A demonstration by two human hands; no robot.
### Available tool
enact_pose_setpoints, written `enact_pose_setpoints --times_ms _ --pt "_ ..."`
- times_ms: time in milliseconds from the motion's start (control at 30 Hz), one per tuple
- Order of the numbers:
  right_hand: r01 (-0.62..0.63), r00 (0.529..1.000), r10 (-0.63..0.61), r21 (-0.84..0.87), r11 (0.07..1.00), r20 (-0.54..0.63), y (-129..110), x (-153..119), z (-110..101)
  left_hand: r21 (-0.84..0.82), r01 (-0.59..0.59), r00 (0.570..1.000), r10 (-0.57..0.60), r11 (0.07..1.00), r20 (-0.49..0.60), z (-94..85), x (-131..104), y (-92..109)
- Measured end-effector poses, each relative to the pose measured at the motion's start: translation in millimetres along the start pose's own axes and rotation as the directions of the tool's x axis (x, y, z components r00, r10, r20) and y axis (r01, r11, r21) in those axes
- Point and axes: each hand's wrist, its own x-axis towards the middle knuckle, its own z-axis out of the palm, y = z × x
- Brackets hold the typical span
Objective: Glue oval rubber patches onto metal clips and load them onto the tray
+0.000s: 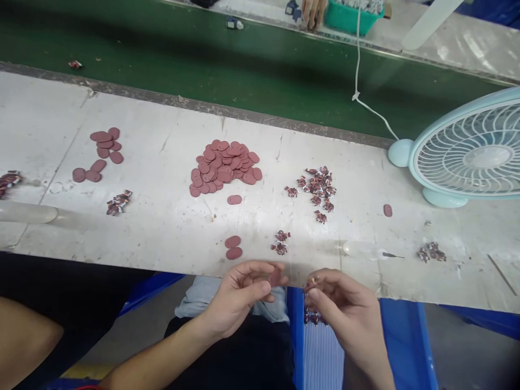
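Near the table's front edge, my left hand point(239, 295) pinches a reddish-brown oval disc point(275, 277) between thumb and fingers. To its right, my right hand point(345, 309) grips a small brown figurine point(311, 284) at its fingertips. The two hands are apart. Beyond them lie two loose discs point(233, 253) and a few small figurines point(281, 242). A large heap of discs point(223, 165) rests mid-table, with a single disc point(234, 200) in front of it. Right of the heap is a pile of figurines point(319, 187).
A pale blue fan point(483, 157) stands at the right, its white cord crossing the green strip point(244, 76). Blue bins point(406, 341) sit below the table edge. A person's arm point(28, 336) shows at lower left. A teal basket point(351, 19) is at the back.
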Motion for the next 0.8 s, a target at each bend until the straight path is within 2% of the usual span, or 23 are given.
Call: enact_pose_setpoints --times_ms 33,100,233,367,667,800 --pt "-0.02 1.0 0.019 0.099 0.995 0.01 -2.3 -4.0 5.8 0.015 -0.01 1.0 0.01 1.0 0.008 0.9 0.7 -1.5" --pt "-0.042 0.999 0.037 0.192 0.981 0.028 -4.5 -8.3 17.8 0.03 -0.036 0.999 0.035 0.999 0.021 2.4 2.0 -3.5" --pt "-0.068 0.997 0.062 0.172 0.983 0.039 -5.3 -6.3 31.6 0.035 -0.052 0.998 0.051 0.998 0.029 4.1 3.7 -2.8" --pt "-0.062 0.998 0.06 0.135 0.989 0.02 -7.7 -3.5 30.5 0.028 -0.055 0.998 0.055 0.998 0.007 4.7 4.7 0.0" --pt "-0.066 0.992 0.06 0.051 0.997 0.108 -12.6 -2.6 22.0 0.141 -0.068 0.997 0.073 0.988 -0.029 2.5 5.1 -1.0" --pt "-0.095 0.99 0.085 0.083 0.992 0.113 -10.4 0.5 21.3 0.187 -0.108 0.993 0.115 0.976 -0.024 1.9 3.6 -1.3"
